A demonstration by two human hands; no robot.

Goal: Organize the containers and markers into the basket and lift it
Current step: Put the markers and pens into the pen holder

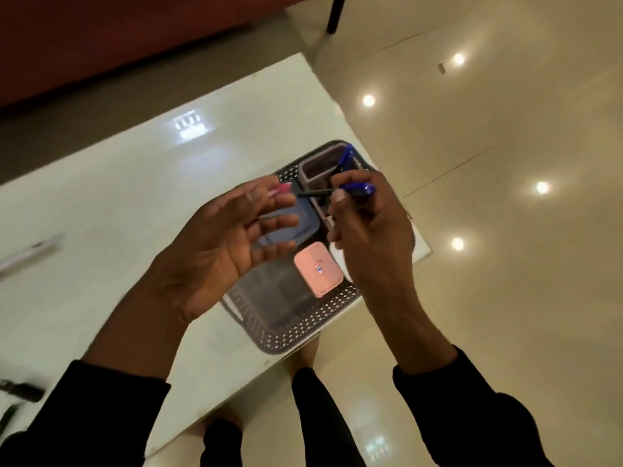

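Observation:
A grey perforated basket (296,326) stands at the white table's right corner. Inside it lie a pink-lidded container (318,273), a bluish-lidded container (305,219) and a grey pen holder (317,166) with a blue marker (346,156) standing in it. My right hand (369,224) hovers over the basket's right side, gripping a blue-capped marker (357,188) whose dark shaft points left. My left hand (222,247) floats above the basket's left part, palm up, fingers spread; a pink marker tip (282,188) shows behind its fingertips, and whether it is held is unclear.
A white pen (30,252) lies at the table's left edge. Dark markers (20,390) rest at the lower left. The basket sits close to the table's right corner (428,252), with glossy floor beyond. A dark chair leg (335,15) stands far back.

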